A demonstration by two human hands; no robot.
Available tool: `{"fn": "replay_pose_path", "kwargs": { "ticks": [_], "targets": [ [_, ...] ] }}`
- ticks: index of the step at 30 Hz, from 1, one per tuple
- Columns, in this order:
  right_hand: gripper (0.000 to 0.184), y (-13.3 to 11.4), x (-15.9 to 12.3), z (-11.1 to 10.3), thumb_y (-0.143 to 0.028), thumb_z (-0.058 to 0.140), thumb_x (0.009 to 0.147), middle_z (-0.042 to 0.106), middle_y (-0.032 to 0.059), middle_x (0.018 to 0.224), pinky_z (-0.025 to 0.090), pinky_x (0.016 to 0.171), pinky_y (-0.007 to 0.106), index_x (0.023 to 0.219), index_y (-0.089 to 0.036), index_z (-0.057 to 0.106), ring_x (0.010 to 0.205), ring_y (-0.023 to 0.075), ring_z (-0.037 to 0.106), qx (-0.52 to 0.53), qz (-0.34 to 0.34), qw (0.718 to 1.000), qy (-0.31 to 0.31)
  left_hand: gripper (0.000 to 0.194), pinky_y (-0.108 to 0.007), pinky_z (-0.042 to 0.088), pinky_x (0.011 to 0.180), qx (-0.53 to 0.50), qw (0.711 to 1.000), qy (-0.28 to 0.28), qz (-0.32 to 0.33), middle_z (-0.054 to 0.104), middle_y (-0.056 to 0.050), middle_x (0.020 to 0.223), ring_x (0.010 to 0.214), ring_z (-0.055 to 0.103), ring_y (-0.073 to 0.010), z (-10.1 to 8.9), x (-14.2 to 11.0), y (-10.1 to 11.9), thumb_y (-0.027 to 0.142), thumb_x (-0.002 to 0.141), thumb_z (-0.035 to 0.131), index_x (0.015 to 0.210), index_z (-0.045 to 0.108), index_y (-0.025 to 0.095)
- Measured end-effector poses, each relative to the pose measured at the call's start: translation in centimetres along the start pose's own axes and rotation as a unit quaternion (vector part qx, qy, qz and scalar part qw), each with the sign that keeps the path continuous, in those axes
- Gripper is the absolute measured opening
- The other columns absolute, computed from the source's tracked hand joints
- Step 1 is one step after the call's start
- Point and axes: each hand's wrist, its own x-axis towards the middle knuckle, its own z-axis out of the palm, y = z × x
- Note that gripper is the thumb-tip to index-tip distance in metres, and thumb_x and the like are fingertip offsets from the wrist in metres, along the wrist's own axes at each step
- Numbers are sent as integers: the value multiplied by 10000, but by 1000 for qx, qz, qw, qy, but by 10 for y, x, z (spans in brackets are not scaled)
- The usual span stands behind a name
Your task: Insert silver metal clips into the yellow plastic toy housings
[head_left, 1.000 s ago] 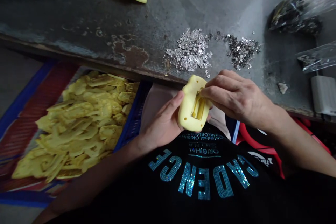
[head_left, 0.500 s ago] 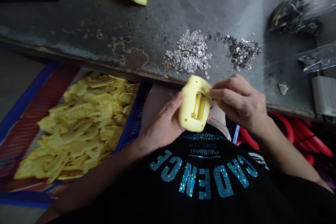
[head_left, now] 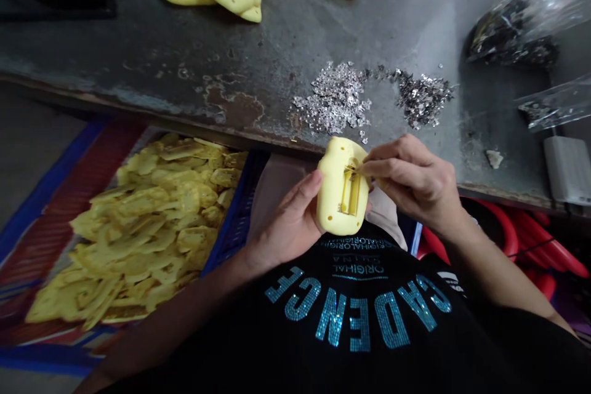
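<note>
Left hand (head_left: 284,221) gripping yellow piece (head_left: 332,212), silver flakes (head_left: 332,98) beyond, blue crate (head_left: 235,215) beside

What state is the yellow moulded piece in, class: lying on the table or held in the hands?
Held up: the left hand cradles the yellow moulded piece, and the right hand pinches at its slot.
</note>
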Motion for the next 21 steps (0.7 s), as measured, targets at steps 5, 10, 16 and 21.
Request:
{"fn": "replay_pose_path", "kwargs": {
  "ticks": [5,10,16,21],
  "targets": [
    [399,12,12,-7,-374,801,1018,759,82,1262,646,903,370,1375,-213,725,1121,222,730,97,114,987,-56,570,-443,700,974,71,996,32,42,781,-113,1426,1273,776,-350,0,-2,3,546,916,891,1363,718,239],
    [531,14,24,-4,-322,800,986,718,85,1253,658,854,334,1468,-169,636,1006,185,729,132,118,976,-125,572,-366,682,916,128,985,24,114,839,-66,1275,1130,827,-292,7,-6,9,388,864,967,1346,678,283],
    [514,6,12,14,-333,799,993,688,45,1207,659,863,327,1464,-244,613,963,171,696,106,84,990,-32,550,-271,644,831,246,961,37,120,860,-75,1153,893,813,-195,-4,-18,11,358,904,934,1421,776,257],
    [572,10,9,26,-276,773,1000,681,58,1233,671,879,342,1530,-275,555,1015,185,695,97,51,994,9,538,-258,612,761,335,934,55,108,863,-104,1056,834,780,-202,-21,-24,14,445,976,853,1451,790,200]
  ]
}}
